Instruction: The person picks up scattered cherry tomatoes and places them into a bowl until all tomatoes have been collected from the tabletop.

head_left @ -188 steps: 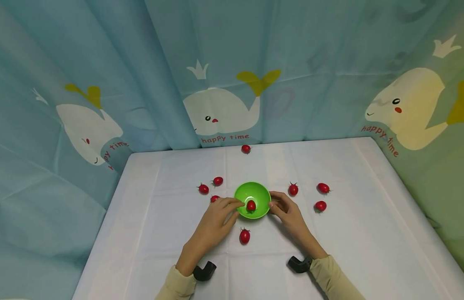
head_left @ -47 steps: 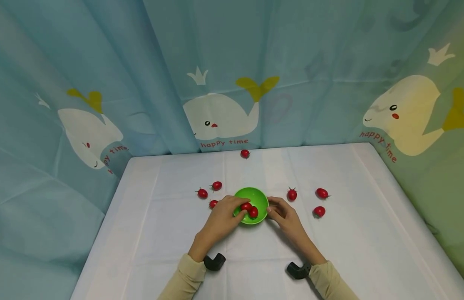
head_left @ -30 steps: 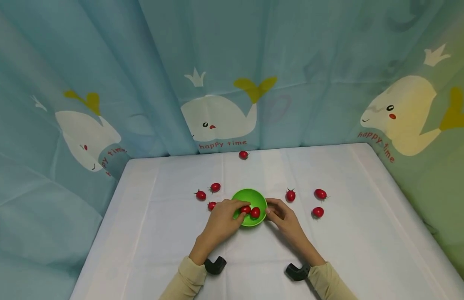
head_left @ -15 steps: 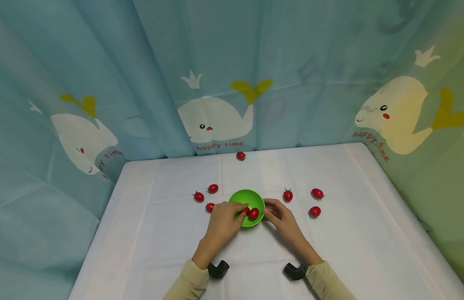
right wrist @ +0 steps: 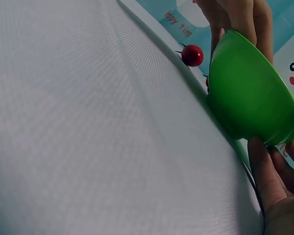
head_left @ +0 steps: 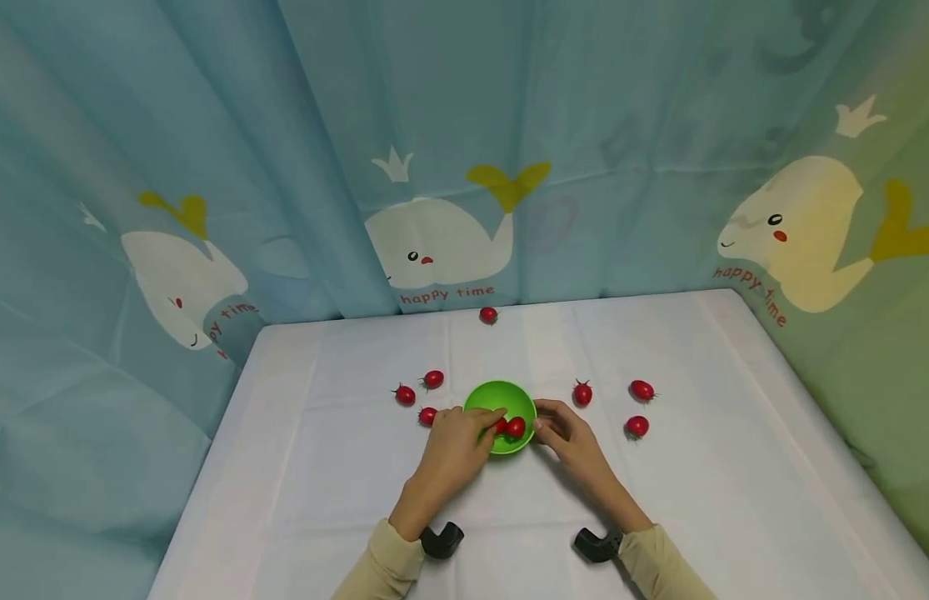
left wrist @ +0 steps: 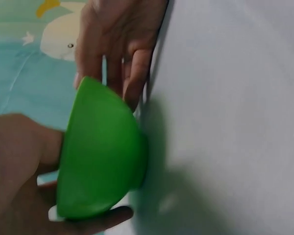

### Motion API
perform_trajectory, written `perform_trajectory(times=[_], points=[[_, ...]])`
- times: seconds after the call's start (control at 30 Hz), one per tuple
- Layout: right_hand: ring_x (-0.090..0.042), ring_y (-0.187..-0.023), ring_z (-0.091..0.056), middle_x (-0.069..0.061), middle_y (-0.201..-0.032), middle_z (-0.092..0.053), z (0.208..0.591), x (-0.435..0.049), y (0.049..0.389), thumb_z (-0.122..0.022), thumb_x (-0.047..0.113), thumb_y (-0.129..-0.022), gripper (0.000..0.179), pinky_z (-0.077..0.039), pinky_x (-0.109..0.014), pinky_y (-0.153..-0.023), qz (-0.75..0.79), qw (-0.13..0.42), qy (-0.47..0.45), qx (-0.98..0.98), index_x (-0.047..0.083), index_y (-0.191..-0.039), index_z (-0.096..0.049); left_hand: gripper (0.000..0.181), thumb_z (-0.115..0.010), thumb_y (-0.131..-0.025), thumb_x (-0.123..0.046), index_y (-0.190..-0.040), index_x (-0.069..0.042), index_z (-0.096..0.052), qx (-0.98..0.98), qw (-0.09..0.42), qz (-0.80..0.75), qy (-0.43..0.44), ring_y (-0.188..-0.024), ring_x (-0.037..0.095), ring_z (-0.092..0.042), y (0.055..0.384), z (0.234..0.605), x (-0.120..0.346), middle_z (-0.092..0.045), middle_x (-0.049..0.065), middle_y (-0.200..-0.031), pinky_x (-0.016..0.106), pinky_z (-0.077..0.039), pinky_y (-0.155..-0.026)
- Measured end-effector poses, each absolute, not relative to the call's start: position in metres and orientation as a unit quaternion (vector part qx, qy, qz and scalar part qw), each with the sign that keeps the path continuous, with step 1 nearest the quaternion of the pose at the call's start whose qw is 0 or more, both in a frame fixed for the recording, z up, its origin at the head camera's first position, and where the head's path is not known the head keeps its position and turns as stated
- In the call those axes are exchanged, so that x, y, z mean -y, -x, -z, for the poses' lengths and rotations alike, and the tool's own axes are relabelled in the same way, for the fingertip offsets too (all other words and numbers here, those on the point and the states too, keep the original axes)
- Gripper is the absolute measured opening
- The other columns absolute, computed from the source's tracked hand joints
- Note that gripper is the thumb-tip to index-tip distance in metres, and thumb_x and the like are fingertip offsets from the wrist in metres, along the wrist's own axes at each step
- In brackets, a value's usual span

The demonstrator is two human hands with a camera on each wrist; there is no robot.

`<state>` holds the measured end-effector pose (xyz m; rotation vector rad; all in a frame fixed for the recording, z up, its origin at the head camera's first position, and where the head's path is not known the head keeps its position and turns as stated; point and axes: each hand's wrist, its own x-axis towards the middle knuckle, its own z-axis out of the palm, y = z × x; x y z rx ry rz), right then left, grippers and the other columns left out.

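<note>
A small green bowl (head_left: pixel 482 395) stands on the white-covered table, and two cherry tomatoes lie low inside it, side by side. My left hand (head_left: pixel 452 446) reaches over the near left rim; its thumb and forefinger pinch the left cherry tomato (head_left: pixel 500 426), which they partly hide. Against that one sits the right cherry tomato (head_left: pixel 516 427). With thumb at the rim and fingers against the outer wall, my right hand (head_left: pixel 572 435) grips the bowl on its right. In the left wrist view the bowl (left wrist: pixel 98 152) hides the tomatoes, and a left finger lies along its outside.
Left of the bowl lie three cherry tomatoes (head_left: pixel 432 379), one close to the left hand. To the right are three more cherry tomatoes (head_left: pixel 642 391). A single cherry tomato (head_left: pixel 488 315) sits at the table's far edge, before a blue whale-print curtain (head_left: pixel 307 167).
The tomato that lay in front of the bowl is now inside it. Over the last second, my left hand and both tomatoes have shifted slightly right within the bowl. The right hand keeps its grip.
</note>
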<state>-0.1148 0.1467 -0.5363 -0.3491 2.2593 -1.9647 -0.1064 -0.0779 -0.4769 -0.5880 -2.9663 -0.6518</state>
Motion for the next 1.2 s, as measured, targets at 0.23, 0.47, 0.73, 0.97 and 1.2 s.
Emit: perform_trajectory(times=[0.23,0.47,0.73,0.97,1.2], points=[[0.003,-0.106,-0.068,-0.026,-0.125,-0.071,0.536,-0.147,0.113,-0.062,0.016,-0.106,0.04,-0.055,-0.013,-0.091,0.642,0.059,0.111,-0.756,0.0,-0.141,-0.057,0.042,-0.06,-0.106,-0.03,-0.147,-0.022,-0.061,0.948,-0.043,0.204,0.24,-0.128,0.025,-0.065,0.106,0.465,0.096,-0.065,-0.001,-0.146,0.046,-0.05,-0.105],[0.003,-0.104,-0.069,-0.026,-0.125,-0.07,0.538,-0.15,0.11,-0.061,0.015,-0.106,0.039,-0.056,-0.013,-0.091,0.647,0.063,0.106,-0.753,0.0,-0.142,-0.056,0.04,-0.057,-0.107,-0.025,-0.147,-0.024,-0.062,0.924,-0.094,0.269,0.255,-0.139,0.021,-0.059,0.104,0.445,0.113,-0.063,-0.004,-0.148,0.046,-0.049,-0.116],[0.003,-0.106,-0.068,-0.027,-0.127,-0.069,0.537,-0.148,0.114,-0.062,0.015,-0.106,0.04,-0.055,-0.013,-0.092,0.649,0.071,0.111,-0.749,-0.001,-0.142,-0.056,0.035,-0.059,-0.107,-0.023,-0.142,-0.027,-0.067,0.89,-0.155,0.355,0.242,-0.135,0.012,-0.06,0.1,0.432,0.129,-0.067,-0.011,-0.142,0.043,-0.049,-0.116],[0.003,-0.106,-0.068,-0.029,-0.126,-0.069,0.535,-0.146,0.113,-0.061,0.015,-0.106,0.04,-0.056,-0.014,-0.091,0.655,0.072,0.112,-0.744,-0.002,-0.141,-0.056,0.033,-0.06,-0.107,-0.022,-0.138,-0.028,-0.07,0.846,-0.228,0.388,0.288,-0.125,0.005,-0.063,0.099,0.433,0.126,-0.069,-0.014,-0.138,0.037,-0.052,-0.11],[0.003,-0.105,-0.068,-0.028,-0.125,-0.07,0.535,-0.147,0.115,-0.06,0.015,-0.106,0.038,-0.056,-0.015,-0.09,0.647,0.067,0.113,-0.751,-0.003,-0.14,-0.058,0.035,-0.064,-0.104,-0.018,-0.139,-0.024,-0.07,0.832,-0.257,0.371,0.323,-0.124,0.011,-0.064,0.101,0.437,0.119,-0.067,-0.015,-0.14,0.033,-0.054,-0.105]])
